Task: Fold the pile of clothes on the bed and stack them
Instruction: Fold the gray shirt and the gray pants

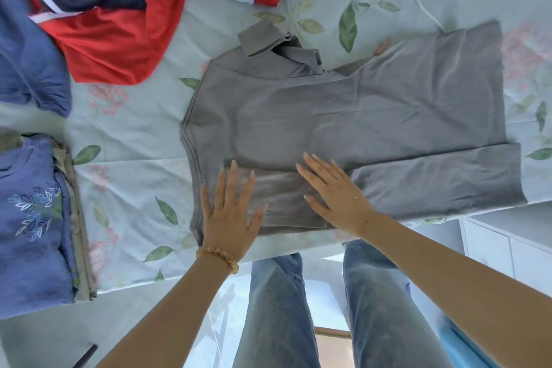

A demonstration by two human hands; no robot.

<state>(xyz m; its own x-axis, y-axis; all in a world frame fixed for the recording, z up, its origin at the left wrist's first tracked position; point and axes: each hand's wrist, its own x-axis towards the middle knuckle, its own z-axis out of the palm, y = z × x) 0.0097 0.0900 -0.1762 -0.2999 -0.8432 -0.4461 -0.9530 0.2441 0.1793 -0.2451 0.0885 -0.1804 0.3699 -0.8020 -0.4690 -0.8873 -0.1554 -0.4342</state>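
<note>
- Grey short-sleeved cotton T-shirt point(343, 116) lying flat on the pale floral bedspread point(134, 134), directly beneath and beyond both hands; its long axis runs left to right, neckline toward the left hand's side, hem out past the right hand.
- Near sleeve folded inward over the body of the shirt, forming a paler rectangle under the two palms; far sleeve bunched and crumpled at the edge away from the hands.
- Left hand point(230, 212), beaded bracelet at the wrist, pressed flat on the folded sleeve, fingers straight and spread, gripping nothing.
- Right hand point(334, 191), thin chain across its back, laid flat just beside the left hand on the same fold, fingers extended and apart, holding nothing.
- Folded blue garment with leaf embroidery point(33, 218) well to the left of the left hand, on top of a stack; only a thin edge of the item below shows, and the frame cuts off the stack's left side.
- Loose pile of red, white and navy clothes point(113, 9) beyond the left hand, cut off by the top edge; individual garments cannot be told apart.
- Crumpled blue cloth point(27, 63) at the far left, partly out of frame.
- Jeans-clad legs point(277, 317) below the hands, at the bed's near edge.
</note>
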